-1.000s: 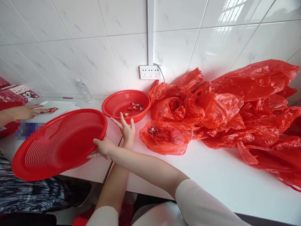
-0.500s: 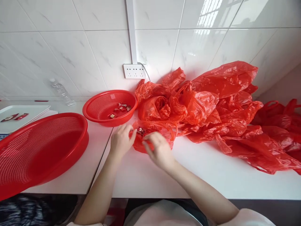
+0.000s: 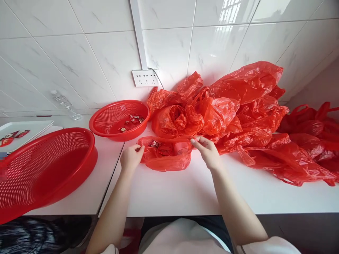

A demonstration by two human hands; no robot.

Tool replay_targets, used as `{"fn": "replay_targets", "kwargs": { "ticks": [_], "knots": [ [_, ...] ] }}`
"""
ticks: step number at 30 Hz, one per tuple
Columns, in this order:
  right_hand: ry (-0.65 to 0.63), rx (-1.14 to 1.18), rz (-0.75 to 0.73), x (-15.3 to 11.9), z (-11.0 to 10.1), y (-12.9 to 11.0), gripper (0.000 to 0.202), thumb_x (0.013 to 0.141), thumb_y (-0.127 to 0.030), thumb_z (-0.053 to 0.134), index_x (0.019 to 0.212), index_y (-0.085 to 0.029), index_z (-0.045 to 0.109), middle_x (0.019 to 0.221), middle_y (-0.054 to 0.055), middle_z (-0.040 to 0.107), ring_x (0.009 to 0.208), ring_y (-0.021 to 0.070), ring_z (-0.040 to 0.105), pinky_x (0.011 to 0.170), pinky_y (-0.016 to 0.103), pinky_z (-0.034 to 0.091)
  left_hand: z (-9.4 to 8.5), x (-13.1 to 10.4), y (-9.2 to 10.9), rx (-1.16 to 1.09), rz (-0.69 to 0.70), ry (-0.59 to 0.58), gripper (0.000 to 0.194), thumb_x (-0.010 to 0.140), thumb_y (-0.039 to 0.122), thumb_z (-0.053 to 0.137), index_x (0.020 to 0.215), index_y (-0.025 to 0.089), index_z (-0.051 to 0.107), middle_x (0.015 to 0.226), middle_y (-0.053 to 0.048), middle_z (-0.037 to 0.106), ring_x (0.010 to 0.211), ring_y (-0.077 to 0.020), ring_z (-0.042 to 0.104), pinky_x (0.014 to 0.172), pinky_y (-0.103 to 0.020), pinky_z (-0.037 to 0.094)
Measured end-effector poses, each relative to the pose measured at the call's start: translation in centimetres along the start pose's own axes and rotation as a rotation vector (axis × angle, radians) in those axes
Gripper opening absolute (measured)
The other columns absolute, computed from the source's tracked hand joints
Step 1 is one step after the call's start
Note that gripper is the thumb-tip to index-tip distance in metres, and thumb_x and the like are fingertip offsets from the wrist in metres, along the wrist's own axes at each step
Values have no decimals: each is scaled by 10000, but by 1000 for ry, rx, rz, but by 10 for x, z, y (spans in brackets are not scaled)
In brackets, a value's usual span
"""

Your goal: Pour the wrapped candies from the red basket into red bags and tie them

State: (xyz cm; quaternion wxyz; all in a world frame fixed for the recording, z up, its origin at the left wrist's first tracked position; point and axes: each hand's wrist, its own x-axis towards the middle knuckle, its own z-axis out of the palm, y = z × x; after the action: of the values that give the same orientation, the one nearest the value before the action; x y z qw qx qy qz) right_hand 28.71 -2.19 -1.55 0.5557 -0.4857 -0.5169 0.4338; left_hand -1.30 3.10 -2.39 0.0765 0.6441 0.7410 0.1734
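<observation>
A thin red plastic bag (image 3: 169, 164) lies on the white table in front of me, its mouth spread wide. My left hand (image 3: 131, 157) pinches the bag's left edge between thumb and fingers. At the opposite side, my right hand (image 3: 208, 151) grips the rim the same way. Inside the bag are several small wrapped packets; a dark one with white print (image 3: 154, 143) shows near the left of the opening. The lower contents are partly hidden by the red film.
Crumpled red plastic bags (image 3: 222, 113) are heaped along the wall and to the right. A red basket (image 3: 120, 135) behind holds small packets. A larger red basket (image 3: 91, 158), a white tray (image 3: 39, 125) and a clear bottle (image 3: 66, 105) stand left.
My hands have moved apart, left and right, from above the bag to its two sides. The bag's mouth is now stretched wider and the packets inside show more.
</observation>
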Motion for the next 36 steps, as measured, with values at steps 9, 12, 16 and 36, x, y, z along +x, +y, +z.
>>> {"fn": "replay_targets", "kwargs": {
  "ticks": [9,12,16,36],
  "knots": [
    [112,53,-180,43,-23,-81,304,805,-509,684,839,-208,666,932,32,695,849,164,652,624,248,536,-98,10,41,-1446,135,131,307,808,444,598,966,213,724,1171,-72,698,1108,-242,636,916,-356,533],
    [102,2,-323,51,-24,-106,272,807,-486,701,832,-216,703,960,34,708,941,192,662,725,296,556,-123,10,65,-1506,319,-63,447,875,480,513,1240,256,638,1325,-80,622,1233,-283,575,1017,-450,475],
    [-56,-54,-383,51,-17,-118,245,810,-448,723,812,-203,722,964,35,726,1028,212,658,950,374,501,-128,8,84,-1333,401,-84,542,870,498,550,1353,253,541,1345,-104,598,1250,-306,564,1059,-508,423],
    [148,30,-416,35,-5,-105,231,868,-431,665,961,-243,762,1076,32,739,1141,233,649,1060,438,462,-42,-105,86,-835,163,-66,294,882,473,568,987,247,724,935,-70,727,906,-267,683,834,-405,545]
  ]
}}
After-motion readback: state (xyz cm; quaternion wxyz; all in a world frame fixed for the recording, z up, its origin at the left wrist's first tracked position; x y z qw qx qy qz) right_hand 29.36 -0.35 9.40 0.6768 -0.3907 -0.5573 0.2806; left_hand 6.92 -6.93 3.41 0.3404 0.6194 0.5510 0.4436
